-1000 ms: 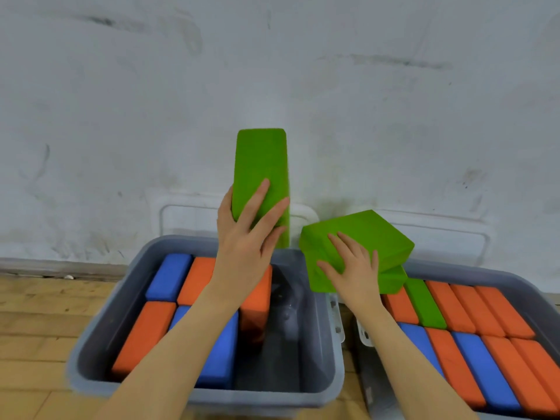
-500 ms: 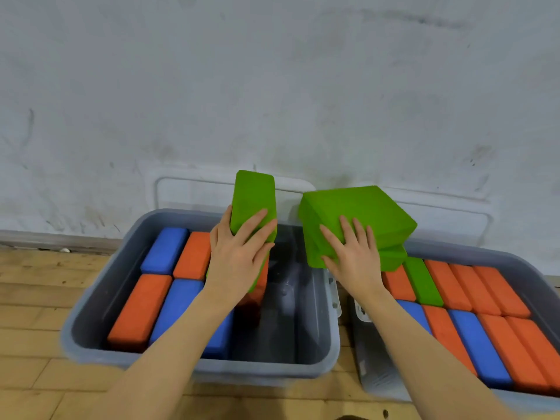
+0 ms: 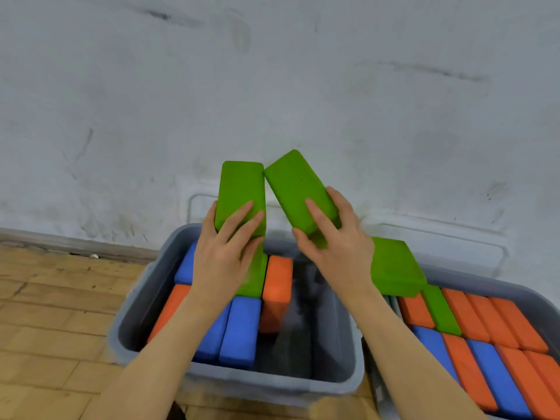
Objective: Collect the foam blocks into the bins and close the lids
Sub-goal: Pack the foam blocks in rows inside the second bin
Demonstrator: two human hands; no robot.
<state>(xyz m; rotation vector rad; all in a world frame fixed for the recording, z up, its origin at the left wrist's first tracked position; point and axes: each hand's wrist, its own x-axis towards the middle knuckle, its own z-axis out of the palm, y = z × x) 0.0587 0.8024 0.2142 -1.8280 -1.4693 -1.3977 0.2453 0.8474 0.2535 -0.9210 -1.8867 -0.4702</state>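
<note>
While both hands are raised over the left bin, the scene reads as follows.
Left-hand block: green foam block (image 3: pixel 241 192), nearly upright, above the far part of the left bin (image 3: pixel 145 298).
Left hand (image 3: pixel 222 259): fingers curled over the block's near face, thumb on its left edge; gripping it at the lower end.
Right-hand block: second green block (image 3: pixel 298 190), tilted with its top leaning left; its top corner meets or nearly meets the top of the first block.
Right hand (image 3: pixel 339 253): wrapped round the lower end of the tilted block, fingers on the near face, thumb behind.
Left bin contents: blue blocks (image 3: pixel 241 328) and orange blocks (image 3: pixel 277 280) fill its left half, one green block (image 3: pixel 254 277) among them; right half shows bare grey floor.
Right bin (image 3: pixel 485 283): packed with orange, blue and green blocks lying flat; a further green block (image 3: pixel 394 268) sits raised on top at its far left corner.
Lids: a pale lid (image 3: pixel 439 237) leans against the wall (image 3: pixel 272 86) behind the bins.
Floor: wood parquet (image 3: pixel 54 313).
</note>
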